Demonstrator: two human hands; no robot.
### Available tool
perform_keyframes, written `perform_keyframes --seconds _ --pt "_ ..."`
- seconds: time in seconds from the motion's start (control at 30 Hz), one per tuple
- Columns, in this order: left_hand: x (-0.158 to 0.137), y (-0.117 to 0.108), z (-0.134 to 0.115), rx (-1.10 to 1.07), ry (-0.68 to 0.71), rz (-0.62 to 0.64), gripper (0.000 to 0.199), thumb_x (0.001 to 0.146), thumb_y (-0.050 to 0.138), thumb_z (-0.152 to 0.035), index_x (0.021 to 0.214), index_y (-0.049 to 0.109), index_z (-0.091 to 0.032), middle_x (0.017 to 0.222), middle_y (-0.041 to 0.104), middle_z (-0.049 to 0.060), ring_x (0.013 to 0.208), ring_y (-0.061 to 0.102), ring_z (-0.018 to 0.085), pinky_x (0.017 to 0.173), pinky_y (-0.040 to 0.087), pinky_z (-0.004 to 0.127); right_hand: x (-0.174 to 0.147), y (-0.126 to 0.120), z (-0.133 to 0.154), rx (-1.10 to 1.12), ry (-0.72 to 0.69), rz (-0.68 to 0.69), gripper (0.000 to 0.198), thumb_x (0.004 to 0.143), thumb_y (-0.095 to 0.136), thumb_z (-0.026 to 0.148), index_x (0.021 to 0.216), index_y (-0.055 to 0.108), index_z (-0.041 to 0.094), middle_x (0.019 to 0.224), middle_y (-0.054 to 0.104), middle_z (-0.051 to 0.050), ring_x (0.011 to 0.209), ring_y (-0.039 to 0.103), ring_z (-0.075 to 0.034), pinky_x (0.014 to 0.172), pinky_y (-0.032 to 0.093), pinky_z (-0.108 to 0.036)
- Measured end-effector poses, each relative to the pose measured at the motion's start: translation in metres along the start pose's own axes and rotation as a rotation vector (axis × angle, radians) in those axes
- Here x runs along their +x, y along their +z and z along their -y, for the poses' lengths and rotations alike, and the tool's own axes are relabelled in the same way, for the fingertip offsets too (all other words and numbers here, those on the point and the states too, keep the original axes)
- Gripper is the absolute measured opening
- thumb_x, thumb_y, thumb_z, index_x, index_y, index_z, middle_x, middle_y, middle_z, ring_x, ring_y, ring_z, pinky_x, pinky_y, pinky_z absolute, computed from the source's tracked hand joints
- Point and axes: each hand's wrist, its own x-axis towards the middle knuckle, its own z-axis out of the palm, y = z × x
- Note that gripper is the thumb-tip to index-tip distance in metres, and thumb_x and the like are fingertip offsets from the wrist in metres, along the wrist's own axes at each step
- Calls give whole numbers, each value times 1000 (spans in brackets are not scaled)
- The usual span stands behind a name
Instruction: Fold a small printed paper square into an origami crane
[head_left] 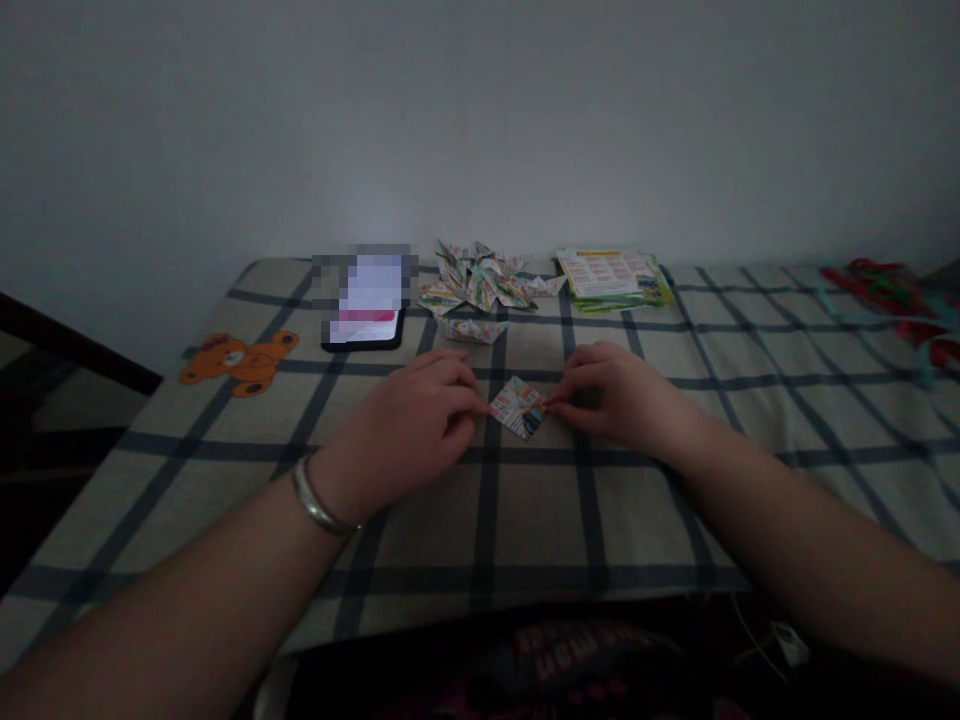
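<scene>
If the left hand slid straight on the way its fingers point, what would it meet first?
The left hand points right; its fingertips already pinch the folded paper square. Beyond it, probably the right hand at the opposite corner.

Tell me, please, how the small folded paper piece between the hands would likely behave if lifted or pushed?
The folded paper piece looks thin and flat, so probably very light. Its creased layers likely make it stiffer than a loose sheet, though easily crushed. Lying flat on the checked cloth, it should slide, not roll.

Two hands (409, 425) (626, 400), one folded paper (519, 407), one phone (365, 300), one leaflet stack (611, 277), one bracelet (315, 500)
</scene>
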Motion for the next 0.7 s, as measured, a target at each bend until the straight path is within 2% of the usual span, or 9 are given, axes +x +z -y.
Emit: perform_keyframes --seconds 0.1,0.3,0.47,0.7 --pt "2 3 -1 -43 -21 -20 20 83 50 -17 89 69 -18 100 61 5 108 54 20 99 44 38 2 4 4 -21 24 -32 13 81 65 32 80 71 21 81 61 -4 78 55 -18 68 42 -30" --pt "5 7 -4 -39 -61 8 11 84 54 -22 90 62 -18 102 60 6 107 53 22 97 43 39 5 9 7 -15 55 -50 11 81 65 30 82 69 20 85 62 -5 83 56 -19 75 43 -32" --pt "4 11 -8 -43 -111 -22 28 85 55 -27 112 55 -18 117 58 8 114 51 24 102 41 42 6 12 7 25 55 -58 9 80 64 27 76 68 20 84 61 -4 82 55 -18 76 42 -32" --pt "6 11 -7 -78 -76 -45 34 88 51 -28 121 55 -17 123 59 9 121 49 23 106 39 44 7 10 11 57 11 -73 6 81 61 24 78 62 19 79 62 -2 79 54 -17 72 40 -30"
